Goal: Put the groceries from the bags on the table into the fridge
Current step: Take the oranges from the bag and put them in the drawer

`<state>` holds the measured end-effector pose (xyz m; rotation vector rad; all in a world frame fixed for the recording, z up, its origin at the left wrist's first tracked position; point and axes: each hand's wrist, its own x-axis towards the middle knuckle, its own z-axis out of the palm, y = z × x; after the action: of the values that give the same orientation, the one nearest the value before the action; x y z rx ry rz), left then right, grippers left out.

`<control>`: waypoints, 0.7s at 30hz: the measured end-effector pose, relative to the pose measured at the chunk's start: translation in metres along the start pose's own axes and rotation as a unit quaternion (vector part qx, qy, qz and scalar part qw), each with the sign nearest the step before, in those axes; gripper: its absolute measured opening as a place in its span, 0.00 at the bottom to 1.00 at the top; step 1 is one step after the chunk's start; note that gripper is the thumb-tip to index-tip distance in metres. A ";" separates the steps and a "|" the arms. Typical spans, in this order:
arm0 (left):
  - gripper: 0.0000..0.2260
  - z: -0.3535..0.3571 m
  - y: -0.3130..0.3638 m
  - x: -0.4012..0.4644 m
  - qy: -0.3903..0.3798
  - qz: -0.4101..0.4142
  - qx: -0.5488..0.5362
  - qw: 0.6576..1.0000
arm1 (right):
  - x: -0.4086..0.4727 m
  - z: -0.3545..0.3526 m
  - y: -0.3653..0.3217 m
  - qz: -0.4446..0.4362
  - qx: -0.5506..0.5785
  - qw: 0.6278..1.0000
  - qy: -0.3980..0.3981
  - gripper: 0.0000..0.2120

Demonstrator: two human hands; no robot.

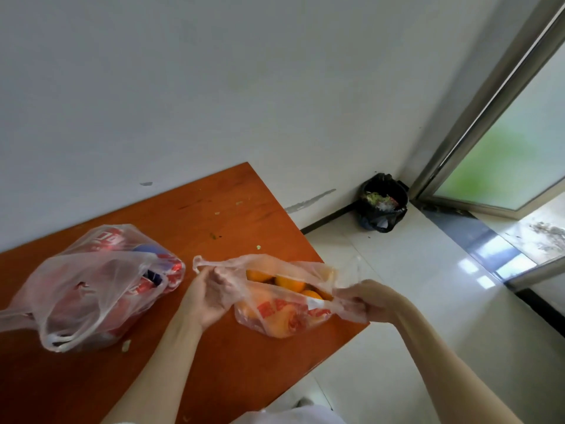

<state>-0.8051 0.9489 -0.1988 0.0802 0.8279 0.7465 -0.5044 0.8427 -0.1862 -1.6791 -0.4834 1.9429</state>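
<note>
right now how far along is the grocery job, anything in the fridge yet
Nothing looks put away: no fridge is in view and both bags sit full on the table. In hand: the left hand and right hand pull open the bag of oranges, with oranges showing at its mouth. Left: emptying that bag, then the bag of red packages, which lies untouched, and carrying everything to the fridge.

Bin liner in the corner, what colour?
Black. The bin liner shows only in the head view, beside the door frame, with pale scraps inside.
</note>
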 end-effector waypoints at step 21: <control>0.14 -0.004 -0.016 -0.011 -0.045 0.035 -0.046 0.997 | 0.016 0.009 0.020 -0.104 0.677 0.728 -0.027 0.18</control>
<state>-0.8036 0.9294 -0.1999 0.0598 0.7069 0.8397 -0.5178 0.8367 -0.2091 -0.5315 0.6387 1.4215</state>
